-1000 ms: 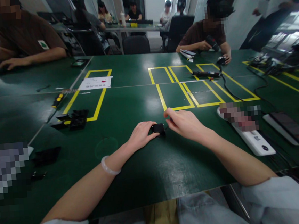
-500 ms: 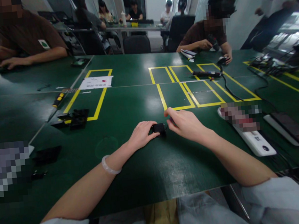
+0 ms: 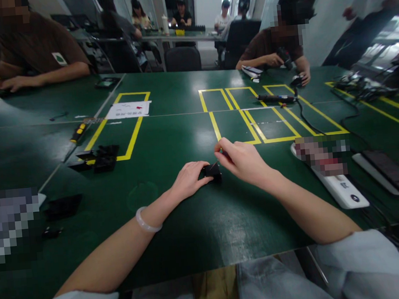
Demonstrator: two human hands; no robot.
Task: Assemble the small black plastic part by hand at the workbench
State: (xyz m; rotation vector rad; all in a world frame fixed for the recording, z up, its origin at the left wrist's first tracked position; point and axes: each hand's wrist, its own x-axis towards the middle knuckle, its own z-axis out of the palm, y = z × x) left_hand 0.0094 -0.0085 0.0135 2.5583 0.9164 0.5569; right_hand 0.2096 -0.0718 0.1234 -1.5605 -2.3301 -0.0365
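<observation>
My left hand (image 3: 192,179), with a pale bangle on its wrist, grips a small black block (image 3: 212,171) on the green table between thumb and fingers. Just to the right and slightly above that block is my right hand (image 3: 240,159), its thumb and forefinger pinched together. Whatever is in this pinch is too small to make out. A thin line shows across the block's top near those fingertips; I cannot tell whether it is a wire.
Black plastic parts (image 3: 105,157) and a yellow-black screwdriver (image 3: 78,132) lie to the left. A white device (image 3: 346,190) is at the right. Farther back are a black pen-shaped tool (image 3: 276,99), a paper sheet (image 3: 128,110) and yellow tape outlines. Other people sit across the table.
My right hand has moved slightly up and left, its fingertips now pinched above the block's right edge. The block looks slightly tilted compared with before; my left hand has stayed in place.
</observation>
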